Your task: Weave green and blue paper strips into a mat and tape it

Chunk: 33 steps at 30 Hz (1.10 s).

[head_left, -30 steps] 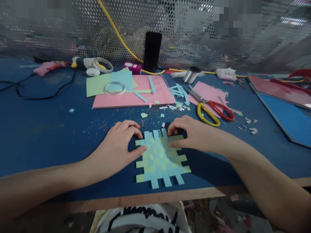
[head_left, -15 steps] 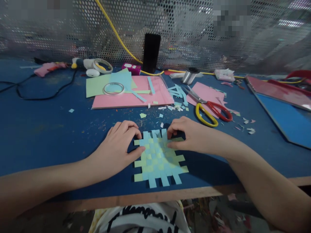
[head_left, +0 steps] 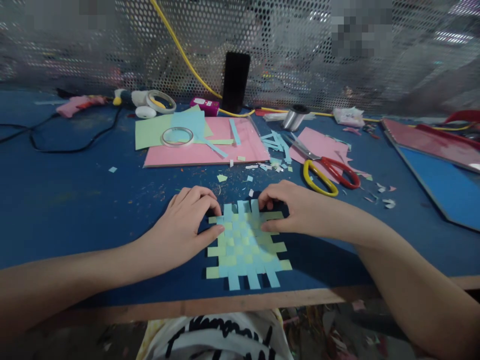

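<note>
A woven paper mat (head_left: pixel 245 245) of light blue and pale green strips lies on the blue table near its front edge, strip ends sticking out on all sides. My left hand (head_left: pixel 189 217) grips its upper left edge, the thumb on the weave and the index finger by the end of a green strip. Across from it, my right hand (head_left: pixel 287 207) pinches around the upper right edge. Its thumb rests on the green strips there and its curled fingers touch the last blue strip; the fingertips are partly hidden.
Scissors (head_left: pixel 330 175) with yellow and red handles lie right of centre on pink paper (head_left: pixel 318 142). Behind the mat are pink sheets (head_left: pixel 168 158), a tape ring (head_left: pixel 177 136) and loose blue strips (head_left: pixel 275 141). A phone (head_left: pixel 236 82) leans against the perforated metal panel (head_left: pixel 292 55).
Both hands stay at the mat's upper corners, with slight finger movement. The right thumb has shifted a little along the edge. The whole view has moved slightly.
</note>
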Tool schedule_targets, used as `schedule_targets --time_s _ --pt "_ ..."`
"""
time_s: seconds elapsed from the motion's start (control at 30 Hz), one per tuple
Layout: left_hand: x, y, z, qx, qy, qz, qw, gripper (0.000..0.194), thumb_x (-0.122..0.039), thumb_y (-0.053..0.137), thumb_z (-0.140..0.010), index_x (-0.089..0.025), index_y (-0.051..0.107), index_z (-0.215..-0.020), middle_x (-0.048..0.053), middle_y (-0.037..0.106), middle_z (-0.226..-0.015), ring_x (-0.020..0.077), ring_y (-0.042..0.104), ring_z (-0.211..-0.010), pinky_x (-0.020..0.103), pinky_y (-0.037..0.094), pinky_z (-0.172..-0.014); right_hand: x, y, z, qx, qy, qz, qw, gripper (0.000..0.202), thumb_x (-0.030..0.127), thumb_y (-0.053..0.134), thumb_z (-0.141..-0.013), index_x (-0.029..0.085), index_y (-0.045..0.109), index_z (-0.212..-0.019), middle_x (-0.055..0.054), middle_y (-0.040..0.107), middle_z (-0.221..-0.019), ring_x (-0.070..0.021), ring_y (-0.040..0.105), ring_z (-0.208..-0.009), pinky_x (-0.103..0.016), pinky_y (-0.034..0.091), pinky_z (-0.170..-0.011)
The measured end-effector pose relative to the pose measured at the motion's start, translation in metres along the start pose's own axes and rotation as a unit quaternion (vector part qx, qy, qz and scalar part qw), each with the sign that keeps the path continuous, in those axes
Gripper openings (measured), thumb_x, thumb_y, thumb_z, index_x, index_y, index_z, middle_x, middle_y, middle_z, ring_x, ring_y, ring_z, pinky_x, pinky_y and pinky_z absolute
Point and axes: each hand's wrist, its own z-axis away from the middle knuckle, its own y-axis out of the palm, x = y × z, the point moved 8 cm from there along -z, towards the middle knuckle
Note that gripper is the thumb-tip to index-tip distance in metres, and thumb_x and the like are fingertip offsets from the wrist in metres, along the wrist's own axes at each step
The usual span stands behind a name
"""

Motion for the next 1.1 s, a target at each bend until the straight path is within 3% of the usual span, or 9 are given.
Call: schedule_targets --time_s 0.17,0.3,0.43,0.53,0.7,0.8,0.93,1.1 --pt "-0.002 -0.001 -0.002 -0.005 0.019 0.027 0.999 0.012 -0.036 0.057 -0.099 -0.025 0.057 -0.094 0.006 0.064 -0.11 0.0296 0.052 -0.11 0.049 0.042 -0.093 0.005 -0.001 -0.001 0.021 -0.033 0.004 0.999 0.031 0.053 0.074 -0.081 0.023 0.069 -0.087 -0.007 0.067 -0.098 -0.0285 0.057 -0.101 -0.039 0.044 -0.084" --pt "-0.001 -0.005 -0.002 -0.019 0.002 0.048 0.999 0.013 -0.036 0.055 -0.098 -0.025 0.056 -0.092 0.005 0.065 -0.103 0.0274 0.057 -0.103 0.048 0.045 -0.091 0.008 -0.008 0.0 0.006 -0.03 -0.046 0.998 0.028 0.051 0.071 -0.084 0.023 0.069 -0.082 -0.004 0.068 -0.088 -0.0226 0.06 -0.085 -0.036 0.044 -0.077" --pt "0.01 -0.011 0.001 -0.046 -0.077 0.136 0.987 0.029 -0.048 0.065 -0.093 -0.026 0.052 -0.106 0.005 0.068 -0.105 0.025 0.067 -0.096 0.039 0.053 -0.078 0.002 -0.013 0.001 -0.041 0.035 -0.159 0.986 0.03 0.051 0.077 -0.078 0.023 0.07 -0.085 0.002 0.066 -0.075 -0.0147 0.054 -0.066 -0.029 0.041 -0.062" --pt "0.013 -0.012 0.001 -0.049 -0.098 0.211 0.971 0.041 -0.05 0.067 -0.093 -0.028 0.048 -0.123 0.003 0.072 -0.096 0.0226 0.073 -0.086 0.031 0.054 -0.068 0.002 -0.007 -0.002 -0.054 0.048 -0.271 0.96 0.03 0.047 0.084 -0.072 0.022 0.07 -0.082 0.003 0.063 -0.069 -0.0123 0.053 -0.061 -0.027 0.04 -0.057" --pt "0.019 -0.013 0.0 -0.072 -0.122 0.274 0.951 0.045 -0.046 0.07 -0.093 -0.029 0.05 -0.13 0.003 0.076 -0.096 0.0194 0.074 -0.079 0.027 0.056 -0.065 -0.003 0.007 -0.004 -0.055 0.081 -0.386 0.917 0.04 0.038 0.092 -0.065 0.021 0.076 -0.096 -0.001 0.073 -0.077 -0.0174 0.065 -0.071 -0.03 0.048 -0.064" --pt "0.022 -0.017 0.0 -0.091 -0.137 0.288 0.943 0.045 -0.047 0.071 -0.093 -0.029 0.051 -0.129 0.004 0.077 -0.098 0.0195 0.074 -0.077 0.028 0.056 -0.063 -0.006 0.006 -0.003 -0.067 0.1 -0.407 0.905 0.036 0.034 0.095 -0.06 0.019 0.077 -0.087 -0.001 0.071 -0.071 -0.0157 0.062 -0.067 -0.028 0.045 -0.06" --pt "0.027 -0.022 0.001 -0.113 -0.148 0.302 0.935 0.042 -0.048 0.071 -0.093 -0.028 0.052 -0.125 0.005 0.075 -0.098 0.0221 0.075 -0.084 0.029 0.058 -0.066 0.0 0.005 -0.003 -0.046 0.091 -0.434 0.895 0.026 0.034 0.094 -0.063 0.019 0.079 -0.077 -0.002 0.073 -0.072 -0.0146 0.063 -0.067 -0.028 0.047 -0.063" --pt "0.028 -0.018 0.001 -0.099 -0.147 0.308 0.935 0.047 -0.05 0.071 -0.092 -0.027 0.052 -0.129 0.004 0.071 -0.093 0.021 0.073 -0.082 0.029 0.058 -0.065 -0.002 -0.001 -0.004 -0.092 0.092 -0.43 0.893 0.026 0.04 0.091 -0.064 0.021 0.078 -0.076 -0.002 0.073 -0.075 -0.0161 0.061 -0.069 -0.03 0.047 -0.067"
